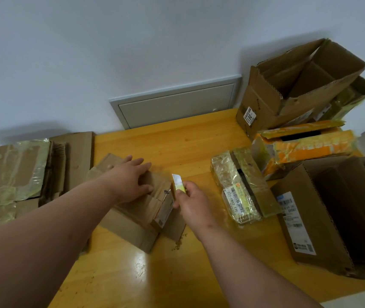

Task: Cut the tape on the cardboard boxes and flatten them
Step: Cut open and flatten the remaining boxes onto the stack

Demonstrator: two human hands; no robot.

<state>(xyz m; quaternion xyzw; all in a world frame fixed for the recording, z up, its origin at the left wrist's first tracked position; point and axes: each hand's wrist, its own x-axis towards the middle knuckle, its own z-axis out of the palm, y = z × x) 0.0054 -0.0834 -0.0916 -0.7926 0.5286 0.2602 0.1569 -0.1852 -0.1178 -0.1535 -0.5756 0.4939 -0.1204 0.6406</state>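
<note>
My left hand (130, 181) lies flat, fingers straight, pressing down on the small cardboard box (137, 210) in the middle of the wooden table (177, 143); its flaps are spread out and a label shows on its right side. My right hand (193, 203) is curled round a yellow-handled cutter (179, 184), pinching it with the pale blade end pointing up, just beside the right edge of that box. To my left sits a stack of flattened cardboard (21, 172), the top sheet streaked with shiny tape. To my right, a tape-wrapped box (239, 185) lies with a barcode label on its near end and a dark slit in its top; what is inside I cannot tell. Behind it is an orange-taped box (303, 150), its top gaping onto a dark inside. At the far right corner a large open box (299, 85) stands with flaps up, and only bare cardboard shows inside. Nearest on the right, another open box (332, 216) lies on its side, labels on its end, and its inside is in shadow. Brown crumbs (177, 246) lie on the table by the small box.
</note>
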